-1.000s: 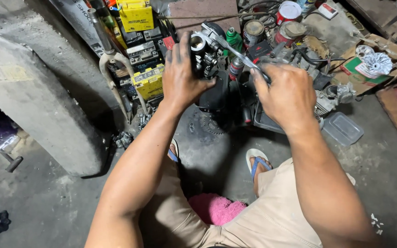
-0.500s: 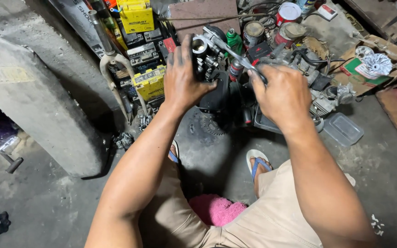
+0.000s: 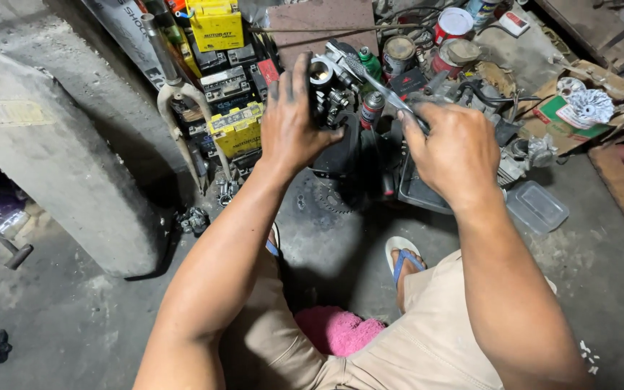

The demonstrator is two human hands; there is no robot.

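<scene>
The left hand (image 3: pixel 290 126) is closed around a carburetor (image 3: pixel 326 90), held up above the floor clutter. The right hand (image 3: pixel 453 148) grips a metal tool (image 3: pixel 377 83) whose tip meets the carburetor.

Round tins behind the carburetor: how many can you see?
3. A rusty-topped tin, a red-and-white tin behind it, and a brown-lidded tin beside them. Clutter may hide more.

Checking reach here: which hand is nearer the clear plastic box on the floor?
Right. The right hand, holding a metal tool, is up and left of the clear plastic box; the left hand, gripping an engine part, is farther left.
</scene>
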